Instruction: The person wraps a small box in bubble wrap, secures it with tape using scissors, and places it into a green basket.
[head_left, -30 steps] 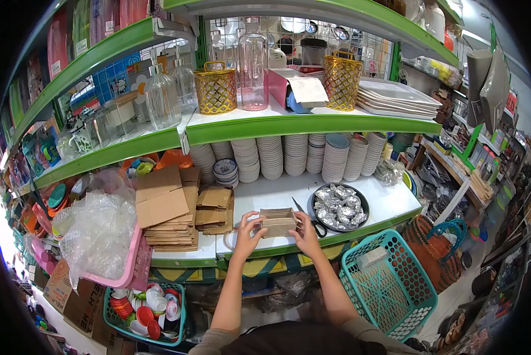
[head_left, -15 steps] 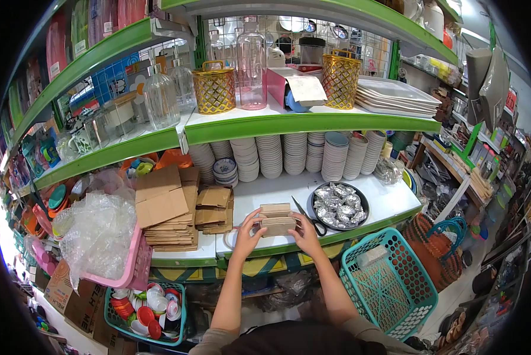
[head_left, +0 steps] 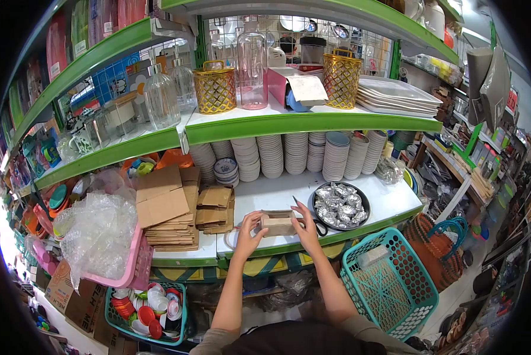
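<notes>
Between my two hands I hold a small brown cardboard box (head_left: 278, 226) above the front edge of the white shelf (head_left: 259, 195). Its top is open and the inside shows. My left hand (head_left: 251, 232) grips the left end; my right hand (head_left: 306, 229) grips the right end, index finger raised near the far corner. Black-handled scissors (head_left: 321, 228) lie just right of my right hand, which partly covers them. Beyond them stands a round black pan (head_left: 367, 214) full of silver foil-like pieces (head_left: 339, 205). Flat cardboard pieces (head_left: 165, 204) and a smaller cardboard stack (head_left: 214, 208) lie to the left.
Stacked white bowls (head_left: 271, 157) line the shelf's back under a green-edged upper shelf (head_left: 313, 123). A teal basket (head_left: 419, 251) holding a pale box (head_left: 373, 257) stands lower right. Bubble wrap (head_left: 97, 231) fills a pink basket (head_left: 136, 260) at left, above another teal basket (head_left: 183, 319).
The cardboard box's raised top flaps have spread apart, so its inside shows. My right index finger has lifted toward the box's far right corner, now covering part of the scissors.
</notes>
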Available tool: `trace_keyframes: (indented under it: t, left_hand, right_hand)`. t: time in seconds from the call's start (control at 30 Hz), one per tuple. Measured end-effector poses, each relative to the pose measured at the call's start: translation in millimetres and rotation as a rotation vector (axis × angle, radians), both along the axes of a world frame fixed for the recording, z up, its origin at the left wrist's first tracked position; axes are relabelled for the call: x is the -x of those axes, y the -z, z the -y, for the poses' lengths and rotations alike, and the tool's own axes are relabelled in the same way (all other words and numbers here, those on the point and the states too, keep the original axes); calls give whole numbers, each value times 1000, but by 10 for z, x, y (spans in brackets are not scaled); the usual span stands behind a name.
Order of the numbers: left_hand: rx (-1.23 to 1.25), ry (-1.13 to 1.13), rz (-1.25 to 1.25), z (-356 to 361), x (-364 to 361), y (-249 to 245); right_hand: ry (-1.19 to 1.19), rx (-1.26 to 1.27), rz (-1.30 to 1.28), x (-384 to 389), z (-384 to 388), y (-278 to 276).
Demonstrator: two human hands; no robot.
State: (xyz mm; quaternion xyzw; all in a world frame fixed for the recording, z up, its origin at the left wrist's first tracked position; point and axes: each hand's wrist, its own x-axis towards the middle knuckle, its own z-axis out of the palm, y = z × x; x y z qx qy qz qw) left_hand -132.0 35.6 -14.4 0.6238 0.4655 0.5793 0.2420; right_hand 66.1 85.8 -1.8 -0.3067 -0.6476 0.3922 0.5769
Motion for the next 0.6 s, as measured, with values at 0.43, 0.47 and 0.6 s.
trace_keyframes:
  t: [0.43, 0.47, 0.6]
  left_hand:
    - [18, 6, 10, 24, -10, -31]
    - [22, 5, 21, 28, -15, -38]
    - [33, 8, 20, 16, -6, -18]
  right_hand:
    - [-50, 161, 72, -37, -6, 27]
    - [-45, 154, 73, -37, -3, 29]
    - [-45, 128, 68, -45, -4, 33]
